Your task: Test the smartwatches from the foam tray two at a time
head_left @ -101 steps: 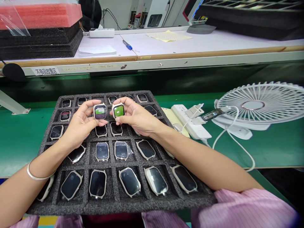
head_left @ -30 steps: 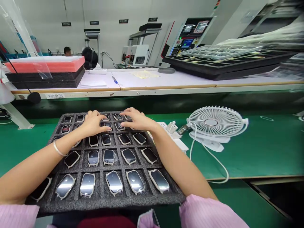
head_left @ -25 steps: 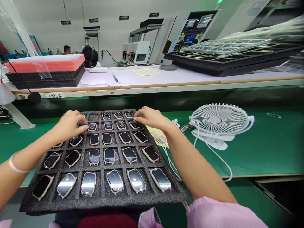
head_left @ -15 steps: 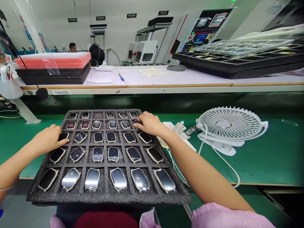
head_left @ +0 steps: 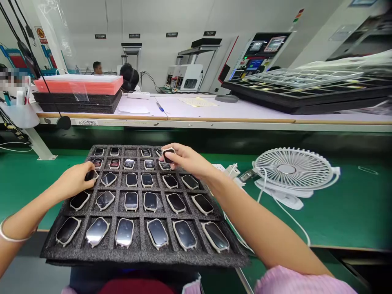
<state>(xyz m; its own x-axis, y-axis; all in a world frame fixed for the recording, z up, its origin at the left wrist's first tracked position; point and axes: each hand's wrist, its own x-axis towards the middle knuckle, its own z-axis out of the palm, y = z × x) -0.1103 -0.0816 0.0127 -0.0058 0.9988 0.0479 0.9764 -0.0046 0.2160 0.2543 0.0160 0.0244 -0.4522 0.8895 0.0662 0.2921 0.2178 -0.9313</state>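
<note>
A black foam tray spans the space before me, its compartments holding several smartwatch bodies without straps. Raised over the far rows, a smartwatch with a dark screen and pale frame is pinched in my right hand. My left hand is at the tray's left side, thumb and fingers closed around another smartwatch in its compartment. Nearer me, the front-row watches lie tilted with screens up. Some far-row screens show lit text. My right hand partly covers the far right compartments.
A white fan and a power strip with plugs sit on the green bench, right of the tray. Behind, a shelf carries red and black foam stacks, a pen and black trays. Other people are beyond it.
My right hand has lifted a smartwatch from the second row's right end and moved left with it. My left hand stays at the same watch. The view has shifted slightly.
</note>
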